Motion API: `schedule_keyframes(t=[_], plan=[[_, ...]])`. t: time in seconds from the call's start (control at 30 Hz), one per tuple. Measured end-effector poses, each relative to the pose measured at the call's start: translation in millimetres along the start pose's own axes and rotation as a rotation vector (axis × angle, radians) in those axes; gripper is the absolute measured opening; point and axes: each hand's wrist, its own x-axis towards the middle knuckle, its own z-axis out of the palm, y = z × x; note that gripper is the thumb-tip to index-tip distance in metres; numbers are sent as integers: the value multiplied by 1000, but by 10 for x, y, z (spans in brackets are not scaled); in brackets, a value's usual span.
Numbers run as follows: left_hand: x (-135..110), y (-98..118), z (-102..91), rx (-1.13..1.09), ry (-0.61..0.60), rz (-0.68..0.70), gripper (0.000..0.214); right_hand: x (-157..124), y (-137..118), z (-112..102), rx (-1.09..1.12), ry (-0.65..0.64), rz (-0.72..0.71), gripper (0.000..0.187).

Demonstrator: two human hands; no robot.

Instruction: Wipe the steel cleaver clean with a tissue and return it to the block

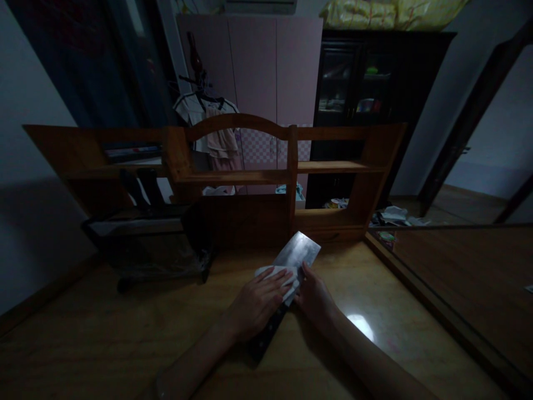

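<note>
A cleaver [297, 251] with a broad shiny blade and a dark riveted handle is held tilted above the wooden desk, its blade tip pointing away and to the right. My left hand [262, 303] lies over the near part of the blade, fingers pressing a folded white cloth [266, 271] against the metal; it could also be a paper wipe. From the other side my right hand [316, 294] grips the blade by its right edge, thumb on top. The handle runs down below my left hand, and nothing shows of my right fingertips underneath.
On the left of the desk [187, 328] stands a dark knife holder [145, 253], partly in clear plastic, with black handles sticking up. A wooden shelf [241, 176] runs along the back. To the right a raised wooden edge [416, 289] borders a brown panel.
</note>
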Motion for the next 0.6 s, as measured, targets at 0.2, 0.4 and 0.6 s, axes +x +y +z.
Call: schedule_keyframes(t=[0.2,0.4,0.6], plan=[[-18,-29,9,60,50,-38,49,-57,-21,40,42,105,-12,29],[-22,-104,70,93,131,-107,48,-45,-25,16,56,135,-46,28],[-71,-145,57,25,306,-150,49,-29,-49,-13,52,132,-61,27]])
